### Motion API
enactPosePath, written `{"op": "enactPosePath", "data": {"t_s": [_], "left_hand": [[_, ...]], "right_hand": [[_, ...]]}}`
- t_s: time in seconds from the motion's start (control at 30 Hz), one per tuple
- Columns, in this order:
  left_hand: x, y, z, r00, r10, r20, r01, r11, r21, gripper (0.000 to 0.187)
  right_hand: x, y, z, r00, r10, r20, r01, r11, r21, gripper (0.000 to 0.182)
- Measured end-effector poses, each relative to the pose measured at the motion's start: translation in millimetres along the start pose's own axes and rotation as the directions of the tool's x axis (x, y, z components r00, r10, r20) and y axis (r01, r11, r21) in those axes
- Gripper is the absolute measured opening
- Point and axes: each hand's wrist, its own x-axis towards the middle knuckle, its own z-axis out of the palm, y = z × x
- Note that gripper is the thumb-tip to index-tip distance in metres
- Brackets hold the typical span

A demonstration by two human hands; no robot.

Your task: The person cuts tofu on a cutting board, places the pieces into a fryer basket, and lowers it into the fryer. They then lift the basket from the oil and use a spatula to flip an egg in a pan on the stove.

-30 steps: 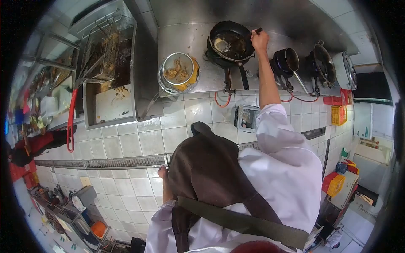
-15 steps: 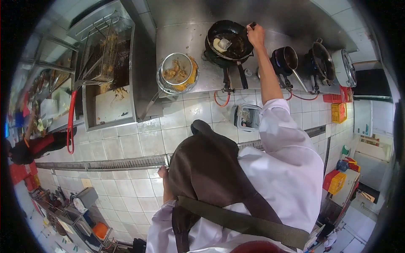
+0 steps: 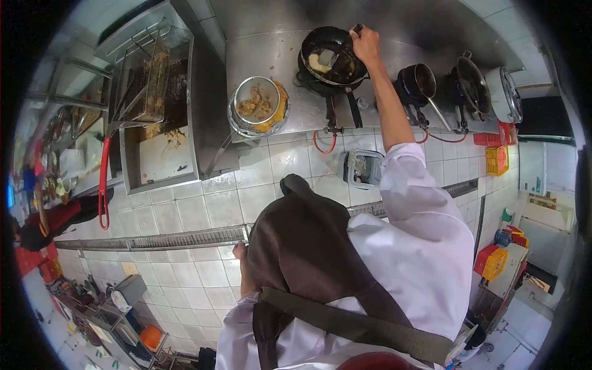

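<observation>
My right hand (image 3: pixel 365 46) is closed round the dark handle of a spatula (image 3: pixel 333 59), whose flat blade is inside a black frying pan (image 3: pixel 343 75). A pale yellow piece of food (image 3: pixel 318 63) lies beside the blade on the dark pan bottom. The pan rests on a burner, its black handle pointing toward me. My left hand (image 3: pixel 239 250) hangs low beside my brown apron (image 3: pixel 302 234). Its fingers look curled in and nothing shows in them, though the apron partly hides the hand.
Left of the pan, a strainer (image 3: pixel 258 80) with fried bits sits over a bowl. Farther left is a fryer (image 3: pixel 196 154) with a wire basket (image 3: pixel 145 80). To the right stand a saucepan (image 3: pixel 417 85), another black pan (image 3: pixel 472 86) and a lidded pot (image 3: pixel 504 95). A grey bin (image 3: pixel 364 169) stands below the counter.
My right hand and the spatula have shifted slightly left and up over the pan, and the blade has turned beside the pale food. My left hand stays by the apron.
</observation>
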Motion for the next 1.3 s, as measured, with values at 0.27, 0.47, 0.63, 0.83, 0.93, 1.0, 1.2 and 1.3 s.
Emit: {"op": "enactPosePath", "data": {"t_s": [0.27,0.47,0.63,0.83,0.93,1.0,1.2,1.3], "left_hand": [[-2,6,-3,1.0,0.014,0.012,-0.014,1.0,0.024,0.035],[15,-16,1,0.997,0.054,0.062,-0.051,0.998,-0.037,0.037],[4,2,-8,0.986,0.166,0.028,-0.169,0.975,0.144,0.038],[-16,27,-17,0.998,0.051,0.025,-0.05,0.998,-0.034,0.035],[-9,10,-15,0.991,0.131,-0.004,-0.131,0.991,-0.024,0.035],[-3,5,-13,0.995,0.102,0.016,-0.102,0.995,0.017,0.035],[-6,15,-8,0.999,0.01,0.038,-0.009,1.0,-0.005,0.032],[-4,13,-5,0.999,0.032,-0.002,-0.032,0.998,-0.056,0.031]], "right_hand": [[-10,-35,-4,0.978,-0.123,0.169,0.125,0.992,-0.002,0.027],[-9,-30,-18,0.989,-0.07,0.133,0.056,0.993,0.105,0.026],[-17,-29,0,0.978,-0.175,0.11,0.173,0.984,0.034,0.019],[2,2,-33,0.998,-0.056,-0.015,0.058,0.993,0.103,0.013],[2,33,-25,0.998,-0.064,-0.027,0.062,0.995,-0.078,0.014],[4,40,-21,1.0,0.003,0.009,-0.002,0.999,-0.042,0.017],[16,35,-41,0.999,-0.051,0.008,0.051,0.997,0.058,0.016],[13,56,-24,0.999,-0.015,0.029,0.016,0.999,-0.032,0.017]]}}
